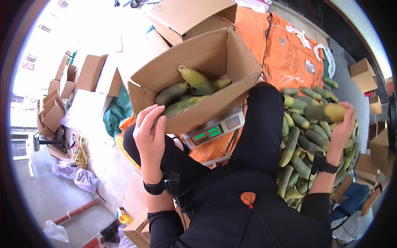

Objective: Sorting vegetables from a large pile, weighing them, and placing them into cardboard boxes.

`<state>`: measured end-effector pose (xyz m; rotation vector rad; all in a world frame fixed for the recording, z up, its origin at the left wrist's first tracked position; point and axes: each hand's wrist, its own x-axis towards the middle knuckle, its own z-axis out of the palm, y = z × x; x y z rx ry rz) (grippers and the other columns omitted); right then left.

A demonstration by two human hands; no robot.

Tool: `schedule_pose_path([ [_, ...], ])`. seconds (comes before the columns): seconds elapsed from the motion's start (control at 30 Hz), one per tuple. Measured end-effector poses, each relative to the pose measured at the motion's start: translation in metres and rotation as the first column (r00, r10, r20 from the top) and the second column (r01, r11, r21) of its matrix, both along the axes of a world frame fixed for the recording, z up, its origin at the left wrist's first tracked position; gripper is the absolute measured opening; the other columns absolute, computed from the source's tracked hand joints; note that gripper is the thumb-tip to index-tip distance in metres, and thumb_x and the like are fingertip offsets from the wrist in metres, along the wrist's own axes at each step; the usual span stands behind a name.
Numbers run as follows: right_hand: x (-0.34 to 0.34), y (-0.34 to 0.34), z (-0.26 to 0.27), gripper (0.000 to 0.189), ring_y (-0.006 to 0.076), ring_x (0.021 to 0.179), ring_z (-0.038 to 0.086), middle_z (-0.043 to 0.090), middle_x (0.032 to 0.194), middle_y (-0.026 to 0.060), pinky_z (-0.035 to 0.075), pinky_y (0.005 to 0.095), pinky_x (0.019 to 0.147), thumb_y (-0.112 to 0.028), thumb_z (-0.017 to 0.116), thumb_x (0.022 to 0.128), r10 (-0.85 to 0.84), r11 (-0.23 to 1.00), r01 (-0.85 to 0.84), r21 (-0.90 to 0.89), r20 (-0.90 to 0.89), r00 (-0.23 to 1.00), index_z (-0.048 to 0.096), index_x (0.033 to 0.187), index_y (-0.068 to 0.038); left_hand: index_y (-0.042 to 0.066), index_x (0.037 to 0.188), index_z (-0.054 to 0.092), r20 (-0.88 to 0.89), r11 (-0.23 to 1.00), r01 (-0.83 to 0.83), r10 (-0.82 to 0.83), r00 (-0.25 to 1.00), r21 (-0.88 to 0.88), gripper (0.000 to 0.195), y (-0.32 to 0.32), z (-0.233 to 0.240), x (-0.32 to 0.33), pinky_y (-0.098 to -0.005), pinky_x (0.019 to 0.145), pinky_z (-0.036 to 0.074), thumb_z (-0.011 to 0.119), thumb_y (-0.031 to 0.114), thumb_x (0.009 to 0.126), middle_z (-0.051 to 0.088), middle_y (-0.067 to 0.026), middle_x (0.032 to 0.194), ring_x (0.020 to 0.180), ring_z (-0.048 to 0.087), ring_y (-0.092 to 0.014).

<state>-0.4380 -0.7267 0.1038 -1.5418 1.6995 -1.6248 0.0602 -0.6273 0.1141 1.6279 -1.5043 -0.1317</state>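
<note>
An open cardboard box point(198, 119) stands tilted on a digital weighing scale point(214, 131) between my knees. Inside it lie several green radishes point(197, 81), some partly hidden by the near wall. My left hand point(150, 133) is at the box's near left corner, fingertips over the rim and thumb on the outside. Off to the right, my right hand point(342, 127) grips one end of a green radish point(325, 112), blurred by motion. That radish is held above a large heap of green radishes point(302, 166) beside my right leg.
An orange woven sheet point(288, 52) bearing writing spreads beyond the box. More cardboard boxes stand behind point(192, 15) and at left point(90, 73). Cords point(81, 152) and plastic bags point(85, 179) lie on the left floor. Another person's striped clothing point(350, 226) shows at lower right.
</note>
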Motion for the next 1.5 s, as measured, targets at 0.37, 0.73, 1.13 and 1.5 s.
schedule_pose_path([
  [0.37,0.193,-0.074,0.073,0.036,0.0247,0.107,0.058,0.062,0.111,0.0127,0.044,0.0411,0.096,-0.035,0.04,0.104,0.666,0.679,-0.612,-0.406,0.691,0.28,0.056,0.112,-0.004,0.006,0.132,0.054,-0.117,0.984,0.171,-0.166,0.979,0.041,0.062,-0.038,0.027,-0.012,-0.0345,0.094,0.047,0.076,0.009,0.074,0.055,-0.0147,0.126,0.112,0.058,-0.028],
  [0.73,0.255,-0.07,0.027,0.041,0.0136,0.115,0.052,0.057,0.127,0.0075,0.044,0.031,0.094,-0.023,0.052,0.1,0.619,0.726,-0.687,-0.014,0.449,0.644,0.048,0.136,-0.005,0.0,0.127,0.057,-0.515,0.925,0.335,-0.203,0.833,0.178,0.063,-0.049,0.026,0.002,-0.0307,0.09,0.049,0.081,0.009,0.07,0.068,-0.011,0.108,0.099,0.064,-0.017],
  [1.13,0.032,-0.024,-0.137,0.019,0.007,0.079,0.058,0.065,0.092,-0.0006,0.046,0.0222,0.066,-0.013,0.06,0.093,0.099,0.859,-0.152,0.488,0.134,0.986,0.065,0.109,-0.004,0.001,0.127,0.059,-0.269,0.758,0.261,-0.118,0.956,0.597,0.045,-0.086,-0.004,0.003,-0.028,0.078,0.052,0.069,0.01,0.084,0.069,-0.012,0.101,0.086,0.064,-0.015],
  [1.5,-0.08,0.092,-0.282,0.022,0.0121,0.072,0.06,0.066,0.085,0.0035,0.048,0.0292,0.056,-0.013,0.063,0.087,-0.033,0.604,0.12,0.788,-0.126,0.991,0.067,0.105,-0.003,0.002,0.117,0.065,-0.165,0.933,0.04,0.021,0.986,0.358,0.03,-0.033,-0.006,-0.001,-0.0278,0.076,0.051,0.063,0.002,0.087,0.067,-0.0104,0.109,0.093,0.065,-0.016],
])
